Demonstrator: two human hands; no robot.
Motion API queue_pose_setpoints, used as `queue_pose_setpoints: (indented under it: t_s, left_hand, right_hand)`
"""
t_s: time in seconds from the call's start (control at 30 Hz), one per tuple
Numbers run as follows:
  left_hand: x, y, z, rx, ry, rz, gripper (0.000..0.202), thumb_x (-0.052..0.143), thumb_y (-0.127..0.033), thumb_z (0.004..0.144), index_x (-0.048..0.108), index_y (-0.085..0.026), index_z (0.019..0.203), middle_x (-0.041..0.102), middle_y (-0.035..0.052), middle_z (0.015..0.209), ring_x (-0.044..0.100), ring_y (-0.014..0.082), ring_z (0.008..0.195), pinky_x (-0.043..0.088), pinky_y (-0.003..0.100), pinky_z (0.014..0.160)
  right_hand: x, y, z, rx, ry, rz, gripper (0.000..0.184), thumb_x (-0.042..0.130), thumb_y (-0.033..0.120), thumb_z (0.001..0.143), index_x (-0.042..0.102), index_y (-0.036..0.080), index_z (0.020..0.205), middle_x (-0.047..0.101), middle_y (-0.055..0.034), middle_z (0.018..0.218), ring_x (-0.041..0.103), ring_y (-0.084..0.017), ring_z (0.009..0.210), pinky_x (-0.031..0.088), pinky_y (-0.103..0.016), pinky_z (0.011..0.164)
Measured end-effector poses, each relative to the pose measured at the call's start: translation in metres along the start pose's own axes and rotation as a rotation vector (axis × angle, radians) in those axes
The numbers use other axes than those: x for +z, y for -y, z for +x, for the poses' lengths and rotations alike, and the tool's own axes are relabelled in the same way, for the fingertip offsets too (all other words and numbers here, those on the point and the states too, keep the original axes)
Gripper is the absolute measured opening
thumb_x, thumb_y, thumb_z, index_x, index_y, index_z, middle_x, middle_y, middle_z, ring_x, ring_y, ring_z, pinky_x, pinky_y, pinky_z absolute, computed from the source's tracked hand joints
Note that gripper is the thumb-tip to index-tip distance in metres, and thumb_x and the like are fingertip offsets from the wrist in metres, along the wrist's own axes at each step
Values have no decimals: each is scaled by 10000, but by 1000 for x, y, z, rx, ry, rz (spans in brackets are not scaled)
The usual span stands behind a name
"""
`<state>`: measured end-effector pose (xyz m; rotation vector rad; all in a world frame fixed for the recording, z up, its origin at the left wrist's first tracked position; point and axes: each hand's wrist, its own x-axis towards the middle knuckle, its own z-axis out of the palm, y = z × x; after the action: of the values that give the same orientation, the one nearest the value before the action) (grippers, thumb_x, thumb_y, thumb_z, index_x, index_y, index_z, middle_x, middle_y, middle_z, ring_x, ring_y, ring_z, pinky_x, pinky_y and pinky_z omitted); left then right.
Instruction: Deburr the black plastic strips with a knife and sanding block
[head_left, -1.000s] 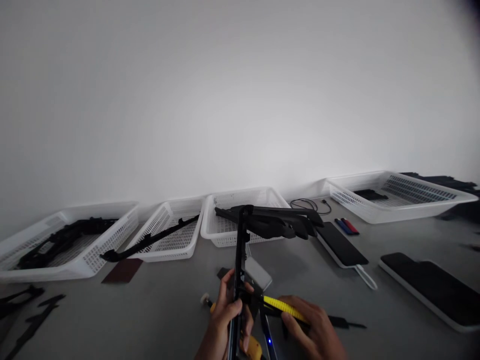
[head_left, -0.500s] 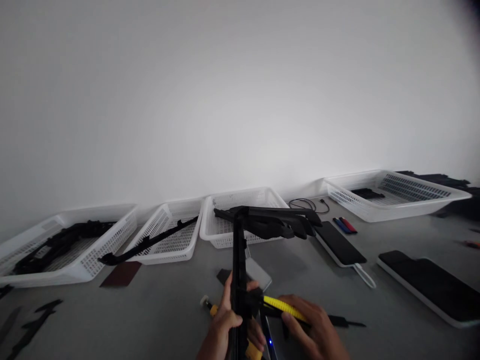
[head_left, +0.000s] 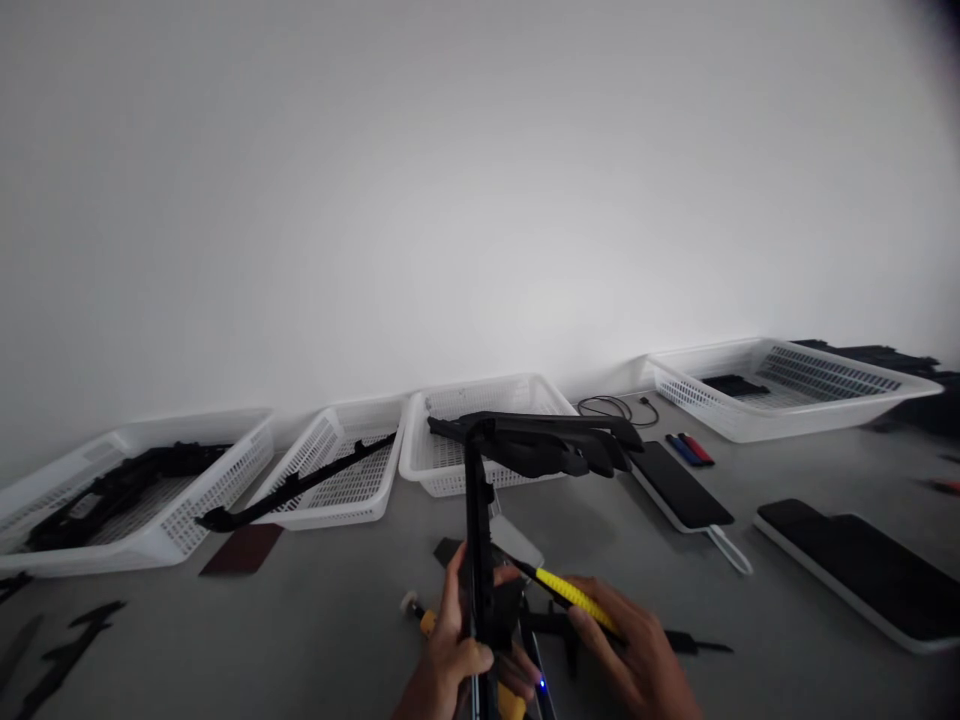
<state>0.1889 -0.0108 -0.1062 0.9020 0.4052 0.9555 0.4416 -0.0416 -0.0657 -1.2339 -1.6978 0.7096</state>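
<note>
My left hand [head_left: 452, 645] is closed around a long black plastic trim piece [head_left: 478, 520], which stands upright before me. In my right hand [head_left: 634, 645] is a slim utility knife [head_left: 574, 592] with a ribbed yellow grip, pointing left at the piece. Its dark front end is close to the piece, but I cannot tell whether they touch. Behind the held piece, several similar black parts [head_left: 555, 440] reach over the middle basket's edge. Under my hands lie a yellow-handled tool [head_left: 427, 622] and a dark device with a blue light [head_left: 541, 684], both partly hidden.
White baskets [head_left: 334, 518] line the wall; one black strip [head_left: 300, 485] lies across a rim. A brown sheet [head_left: 241, 550] lies at left. On the right are a phone-like device [head_left: 679, 485], a larger dark-topped device [head_left: 862, 575], coloured sticks [head_left: 690, 450] and a cable [head_left: 611, 405].
The utility knife's front end has moved up and left, and its grip tilts more steeply. My right hand has shifted only slightly. The held piece has turned a little.
</note>
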Motion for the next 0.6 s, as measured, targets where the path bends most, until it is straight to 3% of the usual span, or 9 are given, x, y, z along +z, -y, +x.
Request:
queue_pose_setpoints:
  t_s: [0.17,0.27,0.37,0.47,0.6]
  left_hand:
    - [21,-4,-1,38,-250,9,712,696,-469,1020,276,-418,1592,711,127,1390,845,268,812,671,362,662]
    - [35,-10,-3,40,-358,71,607,651,-532,1038,342,-374,1537,733,111,1304,830,242,768,639,305,571]
    - [41,-16,-5,4,-351,90,674,659,-530,1034,295,-367,1577,723,114,1299,815,223,734,617,282,534]
    - [39,-16,-6,-5,-305,53,704,657,-501,1041,270,-375,1616,730,97,1257,806,210,713,626,297,571]
    - [32,-12,-7,1,-270,63,605,649,-485,1046,406,-356,1585,746,76,1164,783,195,666,615,300,571]
  right_hand:
    - [4,2,0,-29,116,48,474,497,553,1104,806,215,1225,842,-133,1119,812,-264,987,636,-312,880]
    - [4,2,1,-9,86,51,483,510,571,1093,811,214,1214,844,-131,1107,813,-269,979,637,-316,878]
    - [1,3,2,35,-4,37,508,513,596,1083,818,207,1199,848,-129,1078,816,-279,954,644,-316,845]
    - [0,6,2,26,5,48,519,514,613,1076,833,215,1170,854,-121,1065,818,-283,944,650,-314,828]
    - [1,9,2,40,-11,44,538,517,618,1074,834,192,1167,858,-133,1069,823,-283,927,647,-313,830]
